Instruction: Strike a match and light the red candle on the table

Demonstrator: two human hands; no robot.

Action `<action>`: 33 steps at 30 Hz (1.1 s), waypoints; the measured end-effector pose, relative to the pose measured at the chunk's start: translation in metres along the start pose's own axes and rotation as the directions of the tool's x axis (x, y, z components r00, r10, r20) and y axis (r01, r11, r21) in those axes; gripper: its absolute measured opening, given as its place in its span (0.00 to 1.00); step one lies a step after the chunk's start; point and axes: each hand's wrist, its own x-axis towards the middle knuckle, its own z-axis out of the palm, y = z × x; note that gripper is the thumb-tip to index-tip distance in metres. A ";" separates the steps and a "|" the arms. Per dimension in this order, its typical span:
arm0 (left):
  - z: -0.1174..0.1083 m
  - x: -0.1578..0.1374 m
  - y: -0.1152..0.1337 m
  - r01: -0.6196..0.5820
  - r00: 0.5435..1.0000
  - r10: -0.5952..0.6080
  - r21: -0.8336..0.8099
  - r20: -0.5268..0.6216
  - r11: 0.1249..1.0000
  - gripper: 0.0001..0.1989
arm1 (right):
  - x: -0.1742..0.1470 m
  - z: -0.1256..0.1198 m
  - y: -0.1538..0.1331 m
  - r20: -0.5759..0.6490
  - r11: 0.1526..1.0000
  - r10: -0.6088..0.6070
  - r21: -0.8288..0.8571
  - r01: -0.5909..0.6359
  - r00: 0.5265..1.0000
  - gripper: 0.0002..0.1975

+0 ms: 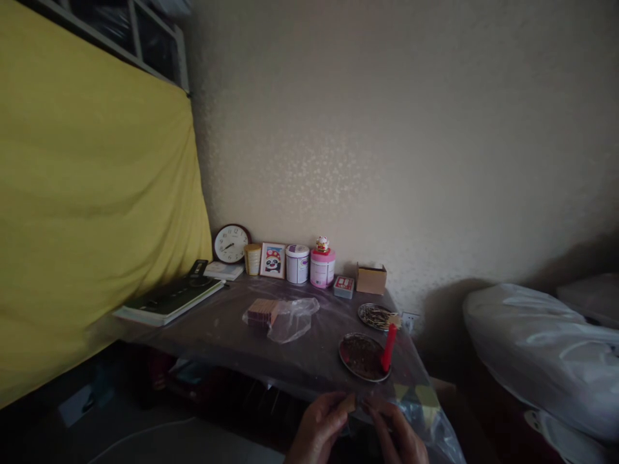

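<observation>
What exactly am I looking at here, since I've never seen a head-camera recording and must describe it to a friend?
There is no machine: these are a person's own bare hands. The single picture comes from a camera on their head, looking forward and down. Before them is a plastic-covered table. Along the back stand a clock, a framed panda picture and two tins. Nearer are brown blocks with a clear bag, and two round trays, with a red object at the front tray's right edge. The left hand pinches a small tan piece; the right hand is close beside it, its grip unclear.
</observation>
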 end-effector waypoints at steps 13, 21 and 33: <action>0.004 -0.006 0.002 -0.002 1.000 0.005 0.149 -0.023 0.989 0.11 | 0.001 0.005 -0.020 -0.070 0.996 0.090 0.012 -0.090 0.993 0.12; 0.009 -0.011 0.010 -0.022 1.000 0.023 0.177 -0.006 0.984 0.13 | -0.001 0.007 -0.020 -0.083 0.981 0.172 0.110 -0.163 0.982 0.11; 0.010 -0.010 0.011 0.003 1.000 -0.001 0.083 -0.021 0.997 0.10 | 0.003 0.013 -0.011 -0.125 0.884 0.352 0.372 -0.285 0.928 0.11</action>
